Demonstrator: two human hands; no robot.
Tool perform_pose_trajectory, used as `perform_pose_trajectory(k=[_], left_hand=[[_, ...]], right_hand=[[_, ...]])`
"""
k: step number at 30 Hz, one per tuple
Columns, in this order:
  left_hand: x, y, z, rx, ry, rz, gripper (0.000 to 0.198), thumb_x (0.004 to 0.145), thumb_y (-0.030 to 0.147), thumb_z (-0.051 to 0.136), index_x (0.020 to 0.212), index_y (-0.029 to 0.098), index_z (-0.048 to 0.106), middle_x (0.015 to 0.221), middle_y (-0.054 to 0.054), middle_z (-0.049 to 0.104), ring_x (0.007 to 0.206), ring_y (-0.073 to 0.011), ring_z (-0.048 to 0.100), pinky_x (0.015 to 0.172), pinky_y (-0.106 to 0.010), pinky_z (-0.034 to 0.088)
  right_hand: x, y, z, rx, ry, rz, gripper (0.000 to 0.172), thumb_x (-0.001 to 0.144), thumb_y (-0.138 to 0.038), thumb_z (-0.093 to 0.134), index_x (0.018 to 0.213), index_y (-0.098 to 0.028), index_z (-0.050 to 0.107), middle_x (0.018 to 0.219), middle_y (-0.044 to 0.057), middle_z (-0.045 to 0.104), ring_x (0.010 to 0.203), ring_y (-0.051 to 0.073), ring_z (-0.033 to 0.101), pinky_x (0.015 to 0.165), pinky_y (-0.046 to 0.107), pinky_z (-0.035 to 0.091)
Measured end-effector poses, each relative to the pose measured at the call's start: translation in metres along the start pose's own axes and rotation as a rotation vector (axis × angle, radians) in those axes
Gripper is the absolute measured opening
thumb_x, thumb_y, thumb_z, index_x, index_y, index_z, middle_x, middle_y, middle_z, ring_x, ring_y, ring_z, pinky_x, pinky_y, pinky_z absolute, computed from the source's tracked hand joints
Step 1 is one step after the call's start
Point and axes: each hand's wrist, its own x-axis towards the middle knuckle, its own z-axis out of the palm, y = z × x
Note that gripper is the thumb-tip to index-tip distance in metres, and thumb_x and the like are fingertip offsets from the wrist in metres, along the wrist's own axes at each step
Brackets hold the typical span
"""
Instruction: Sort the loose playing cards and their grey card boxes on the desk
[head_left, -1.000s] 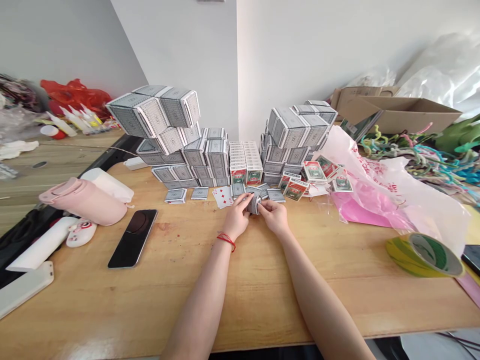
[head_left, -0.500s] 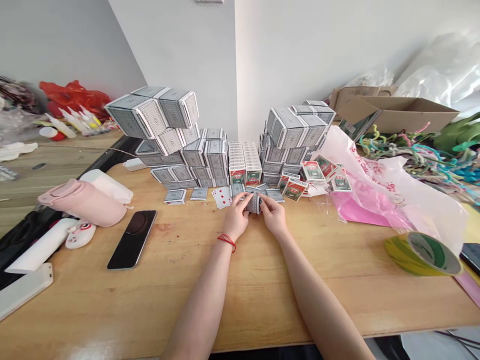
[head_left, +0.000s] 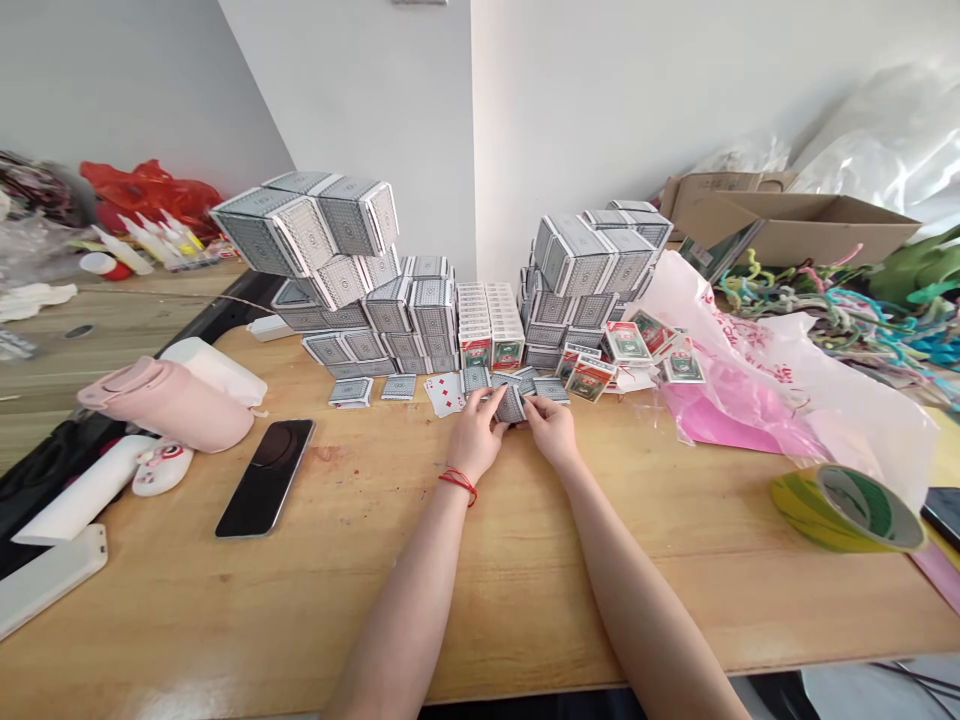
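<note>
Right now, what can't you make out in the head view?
Head view:
- Underside of the card piece: faces away; fingers of the left hand and right hand hide parts of its edges.
- Far end of the black device: cut off by the picture's right edge.
- Floor of the cardboard box: behind its near wall.
- Red print on the plastic bag: too small, creased.

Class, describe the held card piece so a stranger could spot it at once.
On the wooden table, find the two rows of card boxes. In front, between the left hand and right hand, is the grey-patterned card piece; unlike similar pieces nearby, it is held.
</note>
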Motion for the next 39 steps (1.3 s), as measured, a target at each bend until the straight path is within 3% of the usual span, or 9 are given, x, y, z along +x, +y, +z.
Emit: perform_pose_trajectory(k=[8,16,22,27,32,39], left_hand=[[0.000,-0.005,0.000,-0.040,0.027,-0.013,0.061,0.072,0.006,0.054,0.128,0.029,0.042,0.123,-0.006,0.044,0.093,-0.0163,0.056,0.085,-0.034,0.048],[0.000,-0.005,0.002,0.001,0.025,0.034,0.061,0.072,0.007,0.056,0.127,0.027,0.042,0.122,-0.007,0.042,0.097,-0.0176,0.053,0.089,-0.036,0.046],[0.001,-0.002,-0.001,-0.060,0.060,-0.016,0.059,0.073,0.012,0.057,0.128,0.026,0.041,0.119,-0.008,0.042,0.094,-0.0167,0.055,0.088,-0.035,0.046],[0.003,0.003,-0.007,-0.192,0.182,0.005,0.035,0.079,0.025,0.055,0.113,0.023,0.055,0.111,-0.008,0.050,0.103,-0.0175,0.052,0.089,-0.033,0.046],[0.006,0.002,-0.010,-0.301,0.308,-0.024,0.017,0.080,0.028,0.054,0.092,0.020,0.064,0.096,-0.006,0.059,0.095,-0.0166,0.055,0.085,-0.032,0.046],[0.006,0.002,-0.010,-0.479,0.207,-0.109,0.019,0.079,0.030,0.054,0.090,0.018,0.064,0.090,-0.005,0.064,0.086,-0.0142,0.059,0.079,-0.027,0.046]], right_hand=[[0.003,0.002,-0.004,0.067,-0.144,0.060,0.028,0.067,-0.045,0.061,0.074,-0.018,0.063,0.074,0.006,0.069,0.065,0.022,0.066,0.065,0.035,0.054],[0.003,0.006,-0.004,-0.151,-0.017,-0.020,0.025,0.073,-0.041,0.052,0.073,-0.019,0.063,0.066,0.004,0.067,0.061,0.020,0.064,0.062,0.031,0.050],[0.001,0.005,0.000,-0.116,-0.063,-0.069,0.033,0.070,-0.047,0.058,0.084,-0.017,0.064,0.076,0.007,0.068,0.067,0.020,0.064,0.062,0.030,0.051],[0.000,0.004,0.001,-0.077,-0.066,-0.062,0.032,0.070,-0.046,0.059,0.084,-0.018,0.065,0.076,0.005,0.068,0.063,0.019,0.062,0.062,0.031,0.051],[-0.005,-0.002,0.005,-0.047,-0.134,-0.036,0.032,0.067,-0.045,0.062,0.085,-0.019,0.067,0.069,0.004,0.068,0.059,0.019,0.062,0.056,0.030,0.051],[-0.009,-0.002,0.012,0.088,-0.187,0.005,0.031,0.064,-0.043,0.067,0.084,-0.018,0.068,0.065,0.003,0.066,0.055,0.019,0.062,0.057,0.034,0.054]])
